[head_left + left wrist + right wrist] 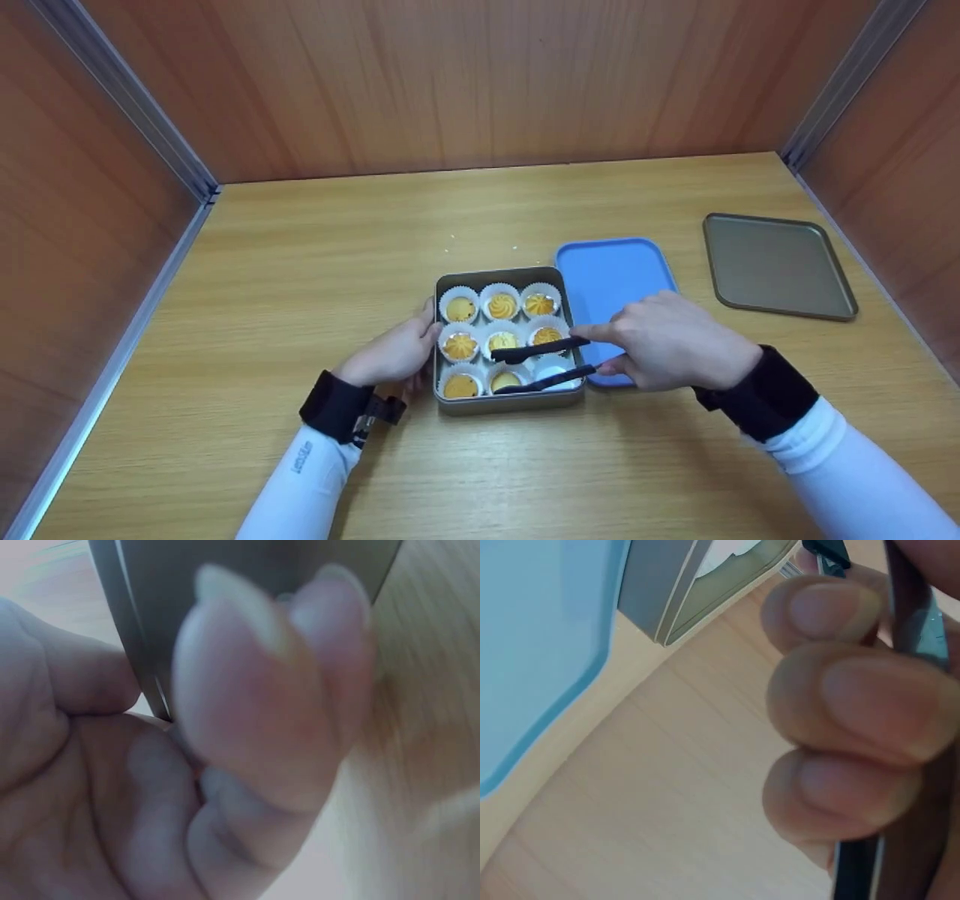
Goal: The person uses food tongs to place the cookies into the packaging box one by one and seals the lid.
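A metal tin [510, 406] holds several cookies in white paper cups, set in rows. My left hand [394, 351] grips the tin by its left wall, thumb at the upper edge; in the left wrist view its curled fingers [255, 697] lie against the metal. My right hand [671, 341] holds black tongs [551, 377] over the tin, arms spread. Their tips are at the front middle cup, on either side of its cookie [505, 381]; whether they touch it I cannot tell. No cookie shows in the front right cup [553, 368], partly hidden by the tongs.
A blue tray [611, 270] lies against the tin's right side, partly under my right hand. The tin's flat metal lid [776, 266] rests farther right. Small crumbs [514, 247] dot the table behind the tin. Wooden panels [480, 82] enclose the back and sides.
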### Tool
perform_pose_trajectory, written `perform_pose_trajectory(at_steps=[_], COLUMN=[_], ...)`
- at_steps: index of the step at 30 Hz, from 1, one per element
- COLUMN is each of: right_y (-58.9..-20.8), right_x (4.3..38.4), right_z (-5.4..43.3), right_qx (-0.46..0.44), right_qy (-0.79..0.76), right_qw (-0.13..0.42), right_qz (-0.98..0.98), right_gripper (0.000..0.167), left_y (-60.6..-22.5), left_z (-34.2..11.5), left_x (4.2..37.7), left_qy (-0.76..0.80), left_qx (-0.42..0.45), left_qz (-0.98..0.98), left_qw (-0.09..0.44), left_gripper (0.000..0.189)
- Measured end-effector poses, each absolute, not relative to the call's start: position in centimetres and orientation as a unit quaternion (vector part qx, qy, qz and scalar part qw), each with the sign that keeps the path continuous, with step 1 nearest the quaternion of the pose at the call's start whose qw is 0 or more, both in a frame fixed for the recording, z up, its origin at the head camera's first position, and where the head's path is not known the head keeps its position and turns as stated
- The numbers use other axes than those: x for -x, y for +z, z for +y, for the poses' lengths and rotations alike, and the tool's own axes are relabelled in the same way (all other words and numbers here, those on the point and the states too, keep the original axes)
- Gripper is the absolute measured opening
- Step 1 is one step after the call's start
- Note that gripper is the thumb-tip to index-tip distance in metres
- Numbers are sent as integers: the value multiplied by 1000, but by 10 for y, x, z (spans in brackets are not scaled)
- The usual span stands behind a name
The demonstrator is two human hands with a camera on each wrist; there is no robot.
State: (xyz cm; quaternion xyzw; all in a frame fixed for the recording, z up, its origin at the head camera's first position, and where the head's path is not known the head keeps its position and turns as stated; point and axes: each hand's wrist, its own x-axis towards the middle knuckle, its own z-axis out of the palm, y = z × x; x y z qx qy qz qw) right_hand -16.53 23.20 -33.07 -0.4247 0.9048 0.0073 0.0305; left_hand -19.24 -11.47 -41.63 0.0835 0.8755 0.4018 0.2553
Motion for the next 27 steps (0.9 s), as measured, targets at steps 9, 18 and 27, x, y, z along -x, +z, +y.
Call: perform_pose_trajectory(at_steps=[9,18,27], right_y=[-312,-303,-306], right_x=[160,151,144], right_z=[253,307,359], right_qx=[368,257,92], right_qy=[-20,-39,-68], right_qw=[-34,-84,74], right_qz=[929,962,991], right_gripper=[52,47,61], left_y=[-418,-421,-422], left_z=[-116,-119,-123], left_x=[192,192,191], left_qy=[407,420,399], left_qx=[-90,-100,-89], left_qz=[873,866,879], left_qw=[255,252,244], left_gripper=[64,62,63])
